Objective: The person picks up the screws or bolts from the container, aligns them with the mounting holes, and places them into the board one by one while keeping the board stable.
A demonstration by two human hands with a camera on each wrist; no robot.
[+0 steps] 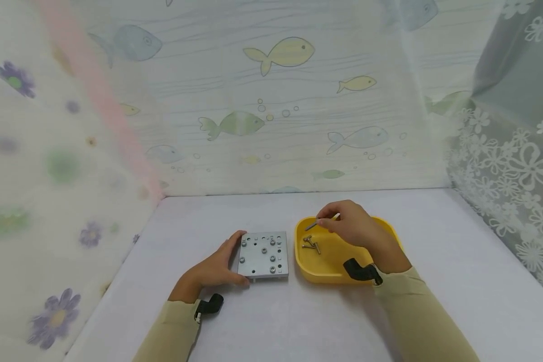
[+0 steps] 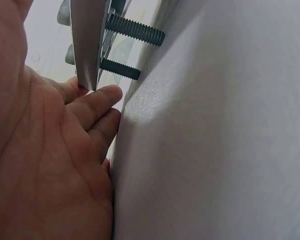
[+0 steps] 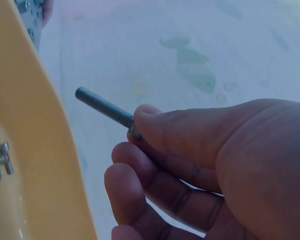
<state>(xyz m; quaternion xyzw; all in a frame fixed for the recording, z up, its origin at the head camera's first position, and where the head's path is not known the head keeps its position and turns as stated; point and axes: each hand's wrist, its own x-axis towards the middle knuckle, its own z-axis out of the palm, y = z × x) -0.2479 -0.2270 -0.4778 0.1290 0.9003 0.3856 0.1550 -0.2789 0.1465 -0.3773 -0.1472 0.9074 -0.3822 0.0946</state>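
My left hand (image 1: 213, 266) grips a square metal plate (image 1: 255, 261) along its left side, fingers at the far corner and thumb at the near one. Several socket-head bolts stand in the plate's holes, and other holes show bare. Threaded bolt shanks (image 2: 135, 30) stick out beneath the plate in the left wrist view. Over the yellow tray (image 1: 330, 278), my right hand (image 1: 355, 229) pinches a bolt (image 3: 104, 106) near its head between thumb and finger. The thumb and fingertips mostly hide that head, while the threaded shank points away from the hand.
Several loose bolts (image 1: 311, 243) lie inside the tray, towards its left side. Plate and tray stand side by side on a white-covered table (image 1: 262, 322). A fish-print curtain (image 1: 235, 166) hangs behind, with flowered sheets at both sides.
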